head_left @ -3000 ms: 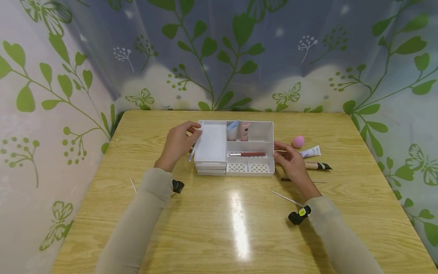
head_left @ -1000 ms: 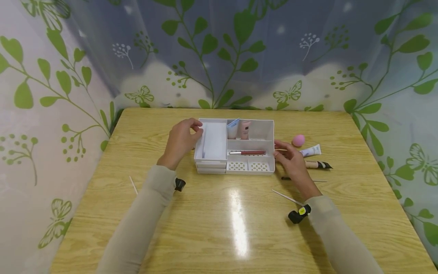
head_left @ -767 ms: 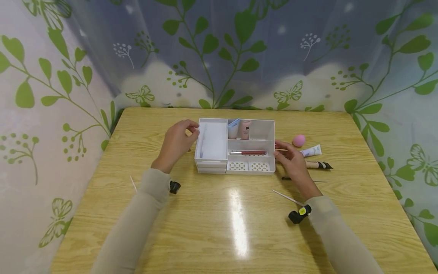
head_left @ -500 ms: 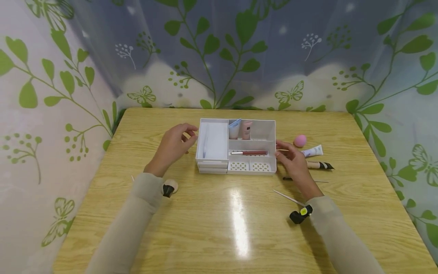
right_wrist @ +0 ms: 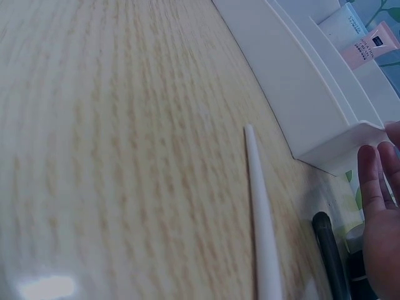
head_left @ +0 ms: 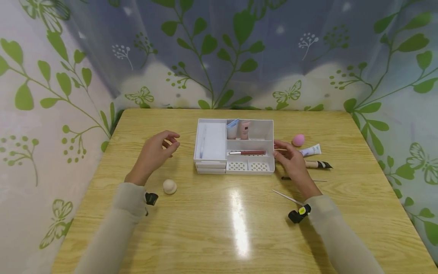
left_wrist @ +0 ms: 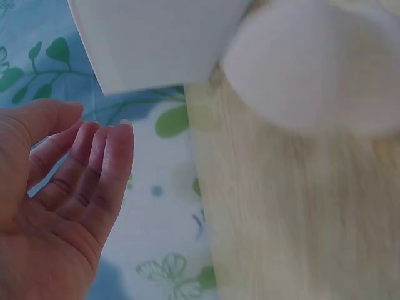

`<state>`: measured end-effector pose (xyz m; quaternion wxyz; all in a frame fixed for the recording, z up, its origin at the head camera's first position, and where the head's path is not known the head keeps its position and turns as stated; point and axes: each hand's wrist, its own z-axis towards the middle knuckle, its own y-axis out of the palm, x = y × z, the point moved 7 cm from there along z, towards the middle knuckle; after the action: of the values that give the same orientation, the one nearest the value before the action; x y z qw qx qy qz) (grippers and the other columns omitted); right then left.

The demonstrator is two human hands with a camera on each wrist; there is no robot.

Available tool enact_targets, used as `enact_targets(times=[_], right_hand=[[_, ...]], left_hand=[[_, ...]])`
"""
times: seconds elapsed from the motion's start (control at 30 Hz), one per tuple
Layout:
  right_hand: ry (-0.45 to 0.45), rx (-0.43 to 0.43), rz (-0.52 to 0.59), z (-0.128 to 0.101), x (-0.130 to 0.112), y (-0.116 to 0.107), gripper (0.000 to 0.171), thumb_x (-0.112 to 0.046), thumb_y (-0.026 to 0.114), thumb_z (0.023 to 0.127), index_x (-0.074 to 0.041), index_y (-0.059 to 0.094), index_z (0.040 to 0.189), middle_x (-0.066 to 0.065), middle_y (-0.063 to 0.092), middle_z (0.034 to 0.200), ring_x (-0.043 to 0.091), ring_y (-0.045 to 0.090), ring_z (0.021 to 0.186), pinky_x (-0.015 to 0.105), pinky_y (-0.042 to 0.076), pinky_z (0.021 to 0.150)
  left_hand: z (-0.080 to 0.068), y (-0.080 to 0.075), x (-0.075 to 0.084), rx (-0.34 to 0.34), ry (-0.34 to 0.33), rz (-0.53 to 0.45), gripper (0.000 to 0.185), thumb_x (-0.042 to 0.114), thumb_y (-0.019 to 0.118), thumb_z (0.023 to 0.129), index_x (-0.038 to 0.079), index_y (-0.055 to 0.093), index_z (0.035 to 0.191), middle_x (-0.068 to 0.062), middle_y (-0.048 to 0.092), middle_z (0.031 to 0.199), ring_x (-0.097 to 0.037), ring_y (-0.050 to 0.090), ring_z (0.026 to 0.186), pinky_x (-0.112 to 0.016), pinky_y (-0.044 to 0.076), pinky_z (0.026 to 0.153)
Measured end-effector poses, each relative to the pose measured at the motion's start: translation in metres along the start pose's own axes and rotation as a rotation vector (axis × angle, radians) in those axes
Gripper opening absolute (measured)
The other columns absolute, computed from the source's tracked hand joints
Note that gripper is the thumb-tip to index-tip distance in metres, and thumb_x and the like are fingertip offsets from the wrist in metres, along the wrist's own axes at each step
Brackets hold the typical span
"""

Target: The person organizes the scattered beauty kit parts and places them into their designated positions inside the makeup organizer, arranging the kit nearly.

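My left hand is held in the air left of the white organizer, fingers loosely bent and nothing in them. A slim, pale pen-like stick lies lengthwise in the organizer's top left tray. Below and right of that hand sits a beige rounded makeup sponge, large and blurred in the left wrist view. My right hand rests against the organizer's right wall, fingers nearly straight with fingertips at the wall in the right wrist view. Inside the organizer are a blue-white tube, a pink tube and a dark red brush.
Right of the organizer lie a pink egg-shaped sponge, a white tube, a beige tube with black end and a thin dark-handled stick. A white stick lies near my right wrist. A patterned curtain closes the back.
My left hand has let go of the pale pen-like stick, which now lies in the top left tray. It has drawn back left, uncovering the beige sponge. My right hand stays put.
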<state>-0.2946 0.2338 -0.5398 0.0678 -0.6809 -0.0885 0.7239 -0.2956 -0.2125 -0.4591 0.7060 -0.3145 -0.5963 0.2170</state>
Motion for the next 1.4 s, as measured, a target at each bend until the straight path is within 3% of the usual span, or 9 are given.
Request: enact_targets(times=[0.2,0.43,0.6,0.83,1.13,1.4], right_hand=[[-0.019,0.006,-0.006,0.000,-0.003,0.000,0.048,-0.014,0.068,0.109,0.001,0.058,0.154,0.031,0.061,0.146,0.000,0.065,0.113,0.009,0.054,0.093],[-0.016,0.002,0.005,0.000,-0.002,0.001,0.047,-0.014,0.068,0.110,0.000,0.059,0.154,0.017,0.065,0.139,0.003,0.065,0.114,0.010,0.055,0.094],[-0.011,0.002,-0.003,0.000,-0.003,0.001,0.048,-0.014,0.068,0.110,-0.001,0.059,0.154,0.024,0.062,0.143,0.002,0.065,0.113,0.010,0.054,0.094],[-0.004,0.003,-0.011,0.000,-0.001,0.001,0.048,-0.016,0.069,0.110,-0.002,0.059,0.155,0.026,0.061,0.145,0.001,0.064,0.114,0.009,0.054,0.095],[-0.001,0.005,0.000,0.000,0.000,0.000,0.049,-0.016,0.069,0.109,-0.001,0.059,0.155,0.020,0.063,0.142,0.002,0.065,0.114,0.009,0.054,0.095],[0.000,0.001,0.003,0.000,0.000,0.000,0.048,-0.015,0.068,0.110,-0.002,0.059,0.155,0.013,0.064,0.140,0.001,0.064,0.114,0.010,0.055,0.094]], left_hand=[[-0.016,-0.017,-0.022,0.008,-0.047,0.021,0.031,0.028,0.062,0.113,0.010,0.069,0.138,-0.011,0.071,0.119,-0.027,0.071,0.093,-0.036,0.065,0.074],[-0.034,-0.036,-0.043,-0.003,-0.090,0.062,0.036,0.033,0.061,0.114,0.007,0.068,0.137,-0.013,0.071,0.119,-0.029,0.073,0.094,-0.031,0.064,0.073],[-0.048,-0.045,-0.058,-0.016,-0.123,0.109,0.037,0.035,0.062,0.113,0.005,0.069,0.134,-0.015,0.072,0.115,-0.023,0.074,0.084,-0.033,0.061,0.070],[-0.067,-0.049,-0.081,-0.063,-0.197,0.131,0.032,0.033,0.063,0.113,0.006,0.069,0.130,-0.014,0.073,0.111,-0.019,0.074,0.081,-0.033,0.056,0.066],[-0.087,-0.052,-0.103,-0.111,-0.256,0.131,0.031,0.032,0.065,0.112,0.002,0.069,0.119,-0.018,0.075,0.106,-0.019,0.073,0.079,-0.031,0.059,0.065],[-0.102,-0.054,-0.128,-0.187,-0.290,0.261,0.030,0.034,0.069,0.109,0.005,0.070,0.103,-0.004,0.069,0.083,-0.016,0.060,0.069,-0.032,0.048,0.064]])
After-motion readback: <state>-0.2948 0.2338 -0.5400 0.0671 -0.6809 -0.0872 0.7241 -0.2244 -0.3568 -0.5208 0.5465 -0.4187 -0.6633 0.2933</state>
